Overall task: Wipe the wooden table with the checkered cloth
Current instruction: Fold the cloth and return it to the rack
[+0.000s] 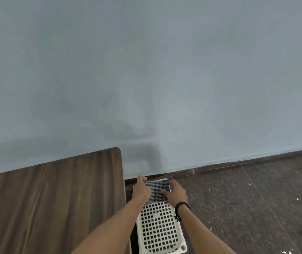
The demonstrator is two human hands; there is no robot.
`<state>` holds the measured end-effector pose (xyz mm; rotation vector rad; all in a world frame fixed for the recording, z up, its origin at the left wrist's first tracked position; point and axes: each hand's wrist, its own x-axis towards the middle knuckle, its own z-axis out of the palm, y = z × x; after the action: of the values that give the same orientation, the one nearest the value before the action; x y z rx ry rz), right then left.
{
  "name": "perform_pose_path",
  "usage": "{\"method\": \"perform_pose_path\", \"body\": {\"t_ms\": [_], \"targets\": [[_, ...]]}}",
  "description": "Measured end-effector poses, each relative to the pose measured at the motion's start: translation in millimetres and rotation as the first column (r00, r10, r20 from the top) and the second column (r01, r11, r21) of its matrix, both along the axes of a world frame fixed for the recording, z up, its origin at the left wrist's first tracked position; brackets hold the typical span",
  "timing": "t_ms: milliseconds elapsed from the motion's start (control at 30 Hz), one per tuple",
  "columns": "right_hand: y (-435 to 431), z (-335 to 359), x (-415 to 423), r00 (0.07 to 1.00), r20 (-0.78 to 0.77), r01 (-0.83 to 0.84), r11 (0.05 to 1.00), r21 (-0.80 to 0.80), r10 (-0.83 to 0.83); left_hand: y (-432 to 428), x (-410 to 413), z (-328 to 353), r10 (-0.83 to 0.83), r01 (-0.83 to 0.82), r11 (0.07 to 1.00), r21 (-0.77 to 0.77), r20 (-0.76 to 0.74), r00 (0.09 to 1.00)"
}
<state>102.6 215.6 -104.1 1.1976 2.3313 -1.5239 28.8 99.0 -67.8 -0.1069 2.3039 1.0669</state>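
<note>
The dark checkered cloth [158, 191] lies over the far end of a white perforated basket [158, 230] on the floor, just right of the wooden table [51, 202]. My left hand [141, 190] grips the cloth's left edge, fingers curled over its far corner. My right hand [176, 193] pinches the cloth's right side; a black band sits on that wrist. Both forearms reach in from the bottom of the view.
A pale blue wall [146, 79] rises behind the table and basket. Dark speckled floor tiles [247, 198] stretch to the right, with small white scraps scattered on them. The table's rounded far corner [117, 149] stands against the wall.
</note>
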Motion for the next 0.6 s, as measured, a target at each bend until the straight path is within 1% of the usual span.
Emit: {"method": "perform_pose_path", "body": {"t_ms": [100,233,367,433,500,600], "targets": [[-0.1,-33.3,-9.3,0.999,0.023,-0.028,1.0,0.006,0.028,4.5,-8.7,-31.7,0.055,-0.054,0.998,-0.028,0.016,0.998],[-0.7,-64.5,-19.1,0.998,0.037,-0.049,0.998,0.037,0.047,12.8,-20.6,-60.7,0.188,-0.186,0.981,-0.059,0.041,0.981],[-2.5,-82.2,-25.8,0.996,0.033,-0.086,0.992,0.093,0.083,20.8,-32.5,-78.1,0.288,-0.276,0.956,-0.095,0.145,0.947],[-3.7,-88.1,-26.7,0.994,0.045,-0.103,0.987,0.124,0.098,21.7,-34.9,-87.0,0.272,-0.262,0.961,-0.086,0.147,0.951],[-4.2,-91.4,-27.8,0.992,0.064,-0.119,0.981,0.151,0.111,21.3,-35.0,-92.7,0.212,-0.204,0.976,-0.072,0.141,0.967],[-4.8,-92.8,-31.6,0.985,0.094,-0.16,0.965,0.208,0.143,21.6,-34.2,-98.9,0.148,-0.131,0.982,-0.136,0.123,0.981]]}}
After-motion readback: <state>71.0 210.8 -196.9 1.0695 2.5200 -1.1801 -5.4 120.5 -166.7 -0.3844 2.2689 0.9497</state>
